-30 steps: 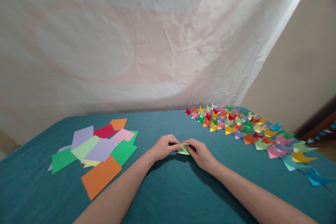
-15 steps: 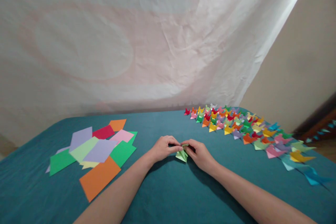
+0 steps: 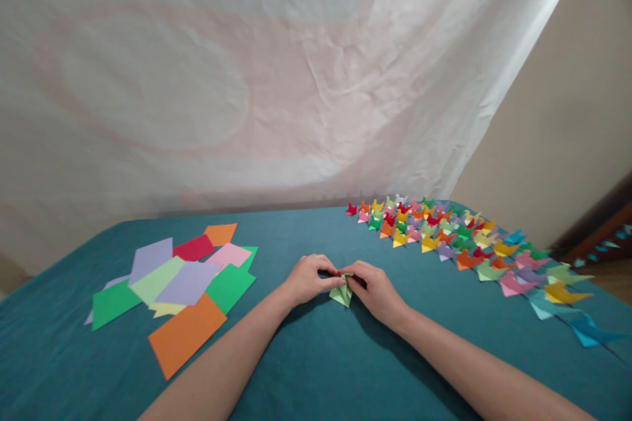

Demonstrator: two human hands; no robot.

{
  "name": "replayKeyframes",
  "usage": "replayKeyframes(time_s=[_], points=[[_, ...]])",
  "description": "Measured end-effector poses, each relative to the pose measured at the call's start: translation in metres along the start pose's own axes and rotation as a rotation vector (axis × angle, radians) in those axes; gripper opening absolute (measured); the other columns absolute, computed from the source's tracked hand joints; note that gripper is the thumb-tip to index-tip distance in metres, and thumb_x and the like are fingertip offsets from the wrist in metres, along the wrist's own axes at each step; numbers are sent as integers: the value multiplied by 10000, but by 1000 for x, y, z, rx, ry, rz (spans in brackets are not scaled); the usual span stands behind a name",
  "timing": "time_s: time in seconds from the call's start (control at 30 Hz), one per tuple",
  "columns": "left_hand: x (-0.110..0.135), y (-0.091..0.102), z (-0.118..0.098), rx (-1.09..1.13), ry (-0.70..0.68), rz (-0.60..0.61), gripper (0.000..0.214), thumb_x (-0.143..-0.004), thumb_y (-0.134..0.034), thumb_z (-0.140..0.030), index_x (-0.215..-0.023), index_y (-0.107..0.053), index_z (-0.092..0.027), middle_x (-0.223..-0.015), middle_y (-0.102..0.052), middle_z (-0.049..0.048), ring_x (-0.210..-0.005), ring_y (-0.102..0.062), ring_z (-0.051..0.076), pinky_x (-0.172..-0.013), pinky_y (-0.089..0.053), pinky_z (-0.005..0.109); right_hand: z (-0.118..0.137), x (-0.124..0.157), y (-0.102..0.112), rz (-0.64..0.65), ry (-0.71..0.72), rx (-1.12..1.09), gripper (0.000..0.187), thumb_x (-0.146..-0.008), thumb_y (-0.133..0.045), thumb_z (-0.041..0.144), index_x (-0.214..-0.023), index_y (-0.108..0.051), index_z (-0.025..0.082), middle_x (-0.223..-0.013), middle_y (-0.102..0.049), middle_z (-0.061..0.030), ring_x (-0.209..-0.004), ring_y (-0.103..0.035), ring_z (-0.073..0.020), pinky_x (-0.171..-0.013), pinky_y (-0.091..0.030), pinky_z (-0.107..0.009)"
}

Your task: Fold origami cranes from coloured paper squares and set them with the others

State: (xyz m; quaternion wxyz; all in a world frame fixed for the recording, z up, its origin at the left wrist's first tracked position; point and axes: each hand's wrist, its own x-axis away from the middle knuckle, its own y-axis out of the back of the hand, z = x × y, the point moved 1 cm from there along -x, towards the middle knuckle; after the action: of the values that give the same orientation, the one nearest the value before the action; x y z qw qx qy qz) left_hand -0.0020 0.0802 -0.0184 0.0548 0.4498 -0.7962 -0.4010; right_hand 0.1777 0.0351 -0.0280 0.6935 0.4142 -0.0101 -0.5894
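Observation:
A small folded piece of light green paper (image 3: 342, 295) is held between my two hands at the middle of the table, its pointed lower part towards me. My left hand (image 3: 311, 279) pinches its upper left side between thumb and fingers. From the other side, my right hand (image 3: 371, 283) grips the upper right part, thumb and forefinger closed on it. The fingertips hide the top of the paper, so its full shape cannot be made out.
Loose coloured paper sheets, among them an orange sheet (image 3: 187, 335), overlap on the left of the teal tablecloth (image 3: 296, 368). Rows of folded paper birds (image 3: 459, 237) stand at the right. Behind the table hangs a pale cloth sheet (image 3: 276, 92).
Both hands keep their hold on the light green paper. Its lower part has tilted slightly and the fingers have shifted a little; the sheets and birds stay in place.

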Motion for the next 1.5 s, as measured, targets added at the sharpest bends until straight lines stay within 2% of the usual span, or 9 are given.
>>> replayKeyframes(time_s=[0.23,0.4,0.63,1.07,1.5], points=[[1,1,-2,-13,-6,7,184,-741,-676,-363,-806,-727,-199,-811,-676,20,-785,-605,153,-753,-436,233,-1,0,-1,-10,35,46,254,-824,-503,100,-998,-639,227,-867,-648,-34,-820,-585,-166,-750,-462,-292],[0,2,-3,-17,-5,15,180,-729,-686,-354,-821,-728,-206,-823,-679,18,-799,-608,158,-760,-438,236,-3,1,-2,-54,9,54,267,-821,-488,116,-1042,-601,213,-922,-647,-44,-848,-589,-170,-774,-470,-307],[1,2,-3,-12,-13,18,160,-738,-679,-325,-840,-729,-213,-820,-682,13,-797,-609,153,-769,-433,235,-2,2,-4,-74,-28,30,212,-807,-484,127,-981,-585,193,-879,-635,-37,-803,-588,-162,-736,-471,-289],[2,2,-2,-14,-21,18,173,-750,-667,-354,-830,-730,-215,-836,-685,18,-813,-609,158,-778,-434,241,13,2,4,-31,13,-9,190,-783,-506,140,-946,-593,182,-798,-600,-30,-721,-557,-151,-678,-449,-272],[3,2,-5,1,-12,9,194,-770,-641,-372,-808,-735,-206,-787,-679,22,-780,-607,153,-753,-434,237,9,-1,1,-35,20,6,86,-845,-538,199,-886,-614,197,-792,-618,-31,-742,-562,-156,-685,-446,-272]])
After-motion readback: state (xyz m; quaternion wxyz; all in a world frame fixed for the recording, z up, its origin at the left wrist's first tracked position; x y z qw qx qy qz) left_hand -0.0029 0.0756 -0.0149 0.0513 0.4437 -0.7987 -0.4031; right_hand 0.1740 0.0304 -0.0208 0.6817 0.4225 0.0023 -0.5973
